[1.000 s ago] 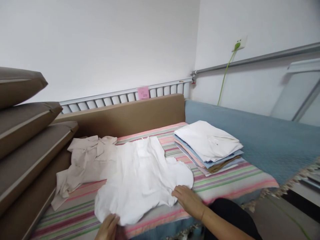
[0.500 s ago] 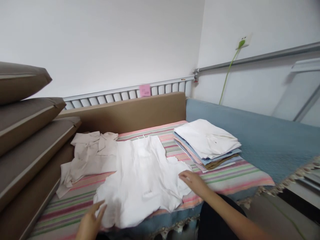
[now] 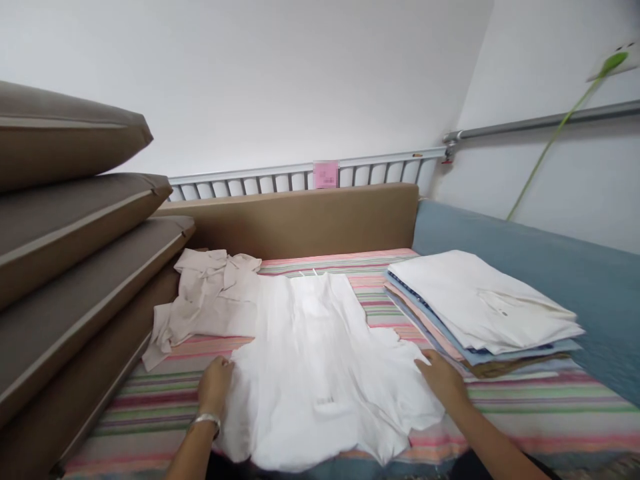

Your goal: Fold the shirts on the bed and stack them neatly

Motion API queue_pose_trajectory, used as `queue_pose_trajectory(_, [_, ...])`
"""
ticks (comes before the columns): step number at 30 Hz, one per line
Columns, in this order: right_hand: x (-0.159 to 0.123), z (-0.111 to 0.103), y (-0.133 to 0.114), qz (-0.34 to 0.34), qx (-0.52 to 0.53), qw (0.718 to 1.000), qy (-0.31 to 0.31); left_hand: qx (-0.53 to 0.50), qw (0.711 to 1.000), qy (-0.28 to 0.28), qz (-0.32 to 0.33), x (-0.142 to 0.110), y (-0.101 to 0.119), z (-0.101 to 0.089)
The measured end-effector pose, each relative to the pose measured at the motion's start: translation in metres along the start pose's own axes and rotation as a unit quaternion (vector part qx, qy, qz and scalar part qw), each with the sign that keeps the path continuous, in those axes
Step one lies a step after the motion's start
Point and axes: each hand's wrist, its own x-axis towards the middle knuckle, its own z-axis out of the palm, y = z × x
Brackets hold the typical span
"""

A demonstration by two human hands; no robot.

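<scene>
A white shirt [image 3: 310,373] lies spread over a striped cover, its wide short sleeves out to both sides. My left hand [image 3: 215,385], with a bracelet on the wrist, is closed on the edge of the left sleeve. At the opposite side, my right hand [image 3: 444,379] pinches the edge of the right sleeve between thumb and fingers. Two thin white strips stick out at the shirt's far end. A crumpled beige garment [image 3: 215,293] lies beyond my left hand and touches the shirt. To the right of the shirt is a stack of folded clothes [image 3: 480,300], a white one on top.
Brown cushions [image 3: 90,247] are piled high at the left. A brown padded board [image 3: 300,223] stands along the back, before a white radiator [image 3: 245,187]. Blue fabric [image 3: 515,250] covers the right side. A green cord [image 3: 550,150] hangs from a wall socket.
My left hand has moved up and forward and closed on the left sleeve edge. My right hand has closed on the right one. The view has shifted left.
</scene>
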Motion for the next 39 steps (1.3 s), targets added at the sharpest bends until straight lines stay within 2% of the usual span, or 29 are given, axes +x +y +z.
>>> queue_pose_trajectory(2, [-0.001,-0.008,0.005,0.002,-0.022,1.000,0.015,0.002,1.000,0.019,-0.013,-0.005,-0.005,-0.005])
queue_pose_trajectory(4, [-0.005,-0.018,-0.004,-0.025,-0.054,0.997,0.053,0.019,0.996,0.091,0.005,-0.010,-0.002,-0.006])
queue_pose_trajectory(6, [-0.017,-0.021,-0.032,-0.106,-0.068,0.986,0.105,0.026,0.979,0.172,0.103,-0.011,0.013,0.003])
queue_pose_trajectory(8, [-0.033,-0.013,-0.075,-0.219,-0.041,0.967,0.121,0.004,0.945,0.205,0.255,-0.010,0.035,0.024])
queue_pose_trajectory(10, [-0.046,0.007,-0.119,-0.265,-0.023,0.962,0.068,-0.020,0.910,0.179,0.373,-0.007,0.057,0.050])
queue_pose_trajectory(11, [-0.049,0.019,-0.136,-0.299,-0.019,0.954,0.016,-0.021,0.902,0.166,0.397,-0.004,0.064,0.063])
queue_pose_trajectory(13, [-0.047,0.042,-0.152,-0.332,-0.012,0.942,-0.051,-0.002,0.909,0.141,0.392,0.003,0.069,0.084])
queue_pose_trajectory(15, [-0.037,0.056,-0.144,-0.295,-0.031,0.952,-0.072,0.018,0.929,0.126,0.349,0.011,0.064,0.095])
queue_pose_trajectory(19, [-0.012,0.052,-0.110,-0.155,-0.100,0.982,-0.030,0.020,0.947,0.122,0.297,0.023,0.054,0.098])
queue_pose_trajectory(21, [-0.006,0.046,-0.116,-0.138,-0.105,0.984,-0.027,0.009,0.947,0.139,0.289,0.027,0.061,0.096])
queue_pose_trajectory(24, [-0.004,0.051,-0.155,-0.209,-0.058,0.975,-0.037,-0.015,0.933,0.141,0.330,0.036,0.082,0.095])
queue_pose_trajectory(27, [0.010,0.069,-0.189,-0.321,-0.007,0.941,-0.105,-0.013,0.926,0.100,0.364,0.050,0.094,0.098])
queue_pose_trajectory(28, [0.020,0.075,-0.194,-0.329,-0.009,0.935,-0.130,-0.004,0.930,0.092,0.355,0.057,0.094,0.100])
queue_pose_trajectory(30, [0.046,0.081,-0.193,-0.285,-0.042,0.947,-0.144,0.011,0.943,0.088,0.321,0.069,0.087,0.104])
queue_pose_trajectory(32, [0.071,0.082,-0.186,-0.207,-0.082,0.969,-0.110,0.014,0.946,0.090,0.311,0.078,0.078,0.108])
queue_pose_trajectory(33, [0.081,0.082,-0.184,-0.197,-0.090,0.972,-0.092,0.015,0.944,0.097,0.316,0.080,0.074,0.111])
queue_pose_trajectory(35, [0.097,0.085,-0.184,-0.273,-0.082,0.954,-0.097,0.026,0.935,0.130,0.329,0.082,0.070,0.115])
queue_pose_trajectory(37, [0.112,0.092,-0.190,-0.382,-0.062,0.912,-0.139,0.041,0.928,0.166,0.331,0.079,0.071,0.118])
queue_pose_trajectory(38, [0.122,0.097,-0.195,-0.402,-0.061,0.900,-0.156,0.047,0.926,0.178,0.329,0.077,0.073,0.118])
queue_pose_trajectory(39, [0.134,0.101,-0.199,-0.391,-0.069,0.903,-0.163,0.053,0.925,0.185,0.328,0.075,0.075,0.118])
